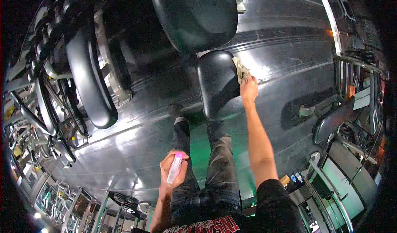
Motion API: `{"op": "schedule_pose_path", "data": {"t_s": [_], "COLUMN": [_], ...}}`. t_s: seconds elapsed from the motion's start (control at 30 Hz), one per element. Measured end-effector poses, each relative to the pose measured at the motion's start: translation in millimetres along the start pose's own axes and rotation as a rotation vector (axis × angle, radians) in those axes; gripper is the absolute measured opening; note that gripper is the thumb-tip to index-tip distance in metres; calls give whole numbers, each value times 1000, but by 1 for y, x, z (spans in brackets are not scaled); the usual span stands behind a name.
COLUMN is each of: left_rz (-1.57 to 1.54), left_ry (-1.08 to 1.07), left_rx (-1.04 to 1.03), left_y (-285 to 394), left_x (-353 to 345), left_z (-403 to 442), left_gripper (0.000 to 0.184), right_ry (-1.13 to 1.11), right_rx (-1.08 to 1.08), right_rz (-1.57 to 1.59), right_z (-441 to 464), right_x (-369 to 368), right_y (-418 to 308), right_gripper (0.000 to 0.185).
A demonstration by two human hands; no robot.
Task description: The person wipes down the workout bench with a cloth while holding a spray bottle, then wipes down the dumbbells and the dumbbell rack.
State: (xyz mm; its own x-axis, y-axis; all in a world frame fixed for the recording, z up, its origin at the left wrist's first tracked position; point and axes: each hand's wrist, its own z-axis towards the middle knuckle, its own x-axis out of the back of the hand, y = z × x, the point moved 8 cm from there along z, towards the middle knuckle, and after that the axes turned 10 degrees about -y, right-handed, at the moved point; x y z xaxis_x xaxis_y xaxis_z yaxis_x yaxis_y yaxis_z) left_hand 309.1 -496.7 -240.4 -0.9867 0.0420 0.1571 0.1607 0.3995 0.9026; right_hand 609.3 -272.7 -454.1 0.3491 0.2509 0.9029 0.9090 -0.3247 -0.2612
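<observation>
My right hand (249, 89) reaches forward and grips a pale, crumpled cloth (240, 68). The cloth lies against the right edge of a black padded bench seat (217, 82). Low in front of my body, my left hand (173, 169) is closed around a small clear spray bottle (175, 170) with a pink top. Just beyond the seat stands a larger black padded backrest (198, 15). Part of the seat is in my arm's shadow.
A long black padded bench (89, 75) stands to the left among metal frames. On the right is another dark pad (331, 123) near gym equipment. The dark, shiny floor (124, 135) reflects the lights. A silver rail (328, 18) runs along the upper right.
</observation>
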Motion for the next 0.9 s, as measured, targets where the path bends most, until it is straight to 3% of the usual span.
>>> {"op": "schedule_pose_path", "data": {"t_s": [0.1, 0.23, 0.37, 0.43, 0.5, 0.57, 0.63, 0.73, 0.83, 0.87, 0.9], "left_rz": [-7, -8, 48, 64, 49, 51, 67, 54, 50, 50, 51], "left_ry": [0, -22, -44, -53, -61, -77, -90, -94, -96, -92, -90], "left_rx": [3, 34, -18, -15, 12, -18, -47, 6, 1, -3, -4], "left_y": [-1, -1, 5, 5, 2, -2, 0, 1, 5, 4, 4], "left_x": [-5, -11, -14, -15, -18, -23, -25, -25, -28, -29, -30], "left_z": [0, 1, 10, 10, 11, 11, 9, 6, 6, 7, 7], "left_gripper": [18, 18, 19, 19, 19, 19, 20, 19, 19, 18, 18], "right_ry": [243, -163, -196, -181, -182, -40, -49, 107, 218, 251, 132], "right_rx": [167, 454, 998, 1079, 1062, 955, 705, 281, 148, 192, 131], "right_rz": [3, -73, -425, -295, -228, -172, -135, -81, -30, -92, 22], "right_z": [-29, -92, -156, -148, -122, -86, -49, -20, -31, -39, -51], "right_x": [-12, -57, -105, -88, -58, -28, -10, 8, 0, -6, -4], "right_y": [-36, -125, -147, -135, -111, -77, -36, 14, 15, -3, -19], "right_gripper": [25, 24, 28, 32, 35, 37, 41, 49, 55, 59, 57]}}
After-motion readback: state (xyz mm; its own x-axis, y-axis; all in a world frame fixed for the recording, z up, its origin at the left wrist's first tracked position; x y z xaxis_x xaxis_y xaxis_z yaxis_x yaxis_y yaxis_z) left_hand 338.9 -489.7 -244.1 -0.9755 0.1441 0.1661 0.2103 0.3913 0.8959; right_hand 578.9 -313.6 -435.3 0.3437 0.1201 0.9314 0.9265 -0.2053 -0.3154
